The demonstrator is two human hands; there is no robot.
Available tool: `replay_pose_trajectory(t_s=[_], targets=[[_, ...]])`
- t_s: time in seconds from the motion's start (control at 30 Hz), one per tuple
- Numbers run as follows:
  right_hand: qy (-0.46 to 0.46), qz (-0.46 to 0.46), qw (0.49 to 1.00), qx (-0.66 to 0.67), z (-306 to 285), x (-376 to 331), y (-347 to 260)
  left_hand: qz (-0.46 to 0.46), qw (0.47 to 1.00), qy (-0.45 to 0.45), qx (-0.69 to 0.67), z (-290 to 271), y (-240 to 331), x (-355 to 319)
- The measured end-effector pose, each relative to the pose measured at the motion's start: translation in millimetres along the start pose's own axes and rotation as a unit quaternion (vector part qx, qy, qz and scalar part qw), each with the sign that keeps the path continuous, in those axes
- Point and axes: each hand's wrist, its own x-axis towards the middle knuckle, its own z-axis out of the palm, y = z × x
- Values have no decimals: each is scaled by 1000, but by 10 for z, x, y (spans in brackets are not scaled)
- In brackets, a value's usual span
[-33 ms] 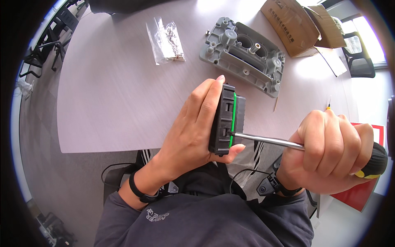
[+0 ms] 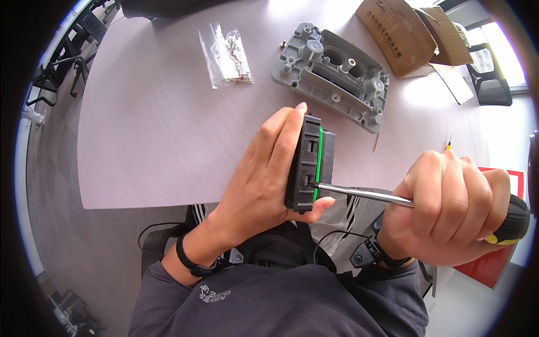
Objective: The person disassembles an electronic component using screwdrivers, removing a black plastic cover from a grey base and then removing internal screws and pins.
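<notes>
A black plastic module with a bright green seal strip [image 2: 304,163] stands on its edge, slots along its side facing right. My left hand [image 2: 264,151] grips it, fingers along the left face and thumb under the lower end. Closed around a screwdriver [image 2: 368,194] is my right hand [image 2: 449,205]. The black and yellow handle sticks out at the far right. The metal shaft points left, its tip at a lower slot beside the green strip; how deep it goes I cannot tell. Both hands are over the table's near edge and my lap.
Beyond the hands lies a grey housing [image 2: 334,76] with round openings and posts. To its left is a clear plastic bag [image 2: 226,56] of small metal parts. An open cardboard box [image 2: 401,39] stands at the far right of the table [image 2: 146,129]. Near my right hand is a red panel [image 2: 487,267].
The screwdriver's tip has shifted very slightly left and down at the slot. My left hand and the module stay in place.
</notes>
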Motion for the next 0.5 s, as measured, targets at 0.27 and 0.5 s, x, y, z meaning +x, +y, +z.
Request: replay_pose_trajectory(t_s=[0.27,0.5], targets=[[-63,11,998,11,-46,38,74,-10,1000,-26,8,-1,-32,-50],[-59,-12,998,34,-55,-20,107,-3,999,-28,28,8,-48,-48]])
